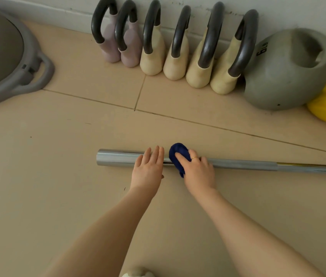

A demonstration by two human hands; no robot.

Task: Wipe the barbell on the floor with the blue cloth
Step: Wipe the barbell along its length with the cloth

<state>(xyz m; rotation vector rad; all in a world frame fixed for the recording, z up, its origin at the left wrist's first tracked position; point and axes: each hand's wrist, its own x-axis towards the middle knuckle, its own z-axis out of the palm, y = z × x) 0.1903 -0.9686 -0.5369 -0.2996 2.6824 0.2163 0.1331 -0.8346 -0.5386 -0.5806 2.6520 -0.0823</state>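
1. Barbell lies on the tile floor, lower centre of frame, running off the right edge.
2. Left hand rests flat and open on the bar's thick left sleeve, not wrapped round it. The round bar could roll if pushed sideways.
3. Right hand, just right of it, is closed over the bunched blue cloth pressed on the bar. The wad covers little and could slip off.
4. Kettlebells at top of frame are well apart.
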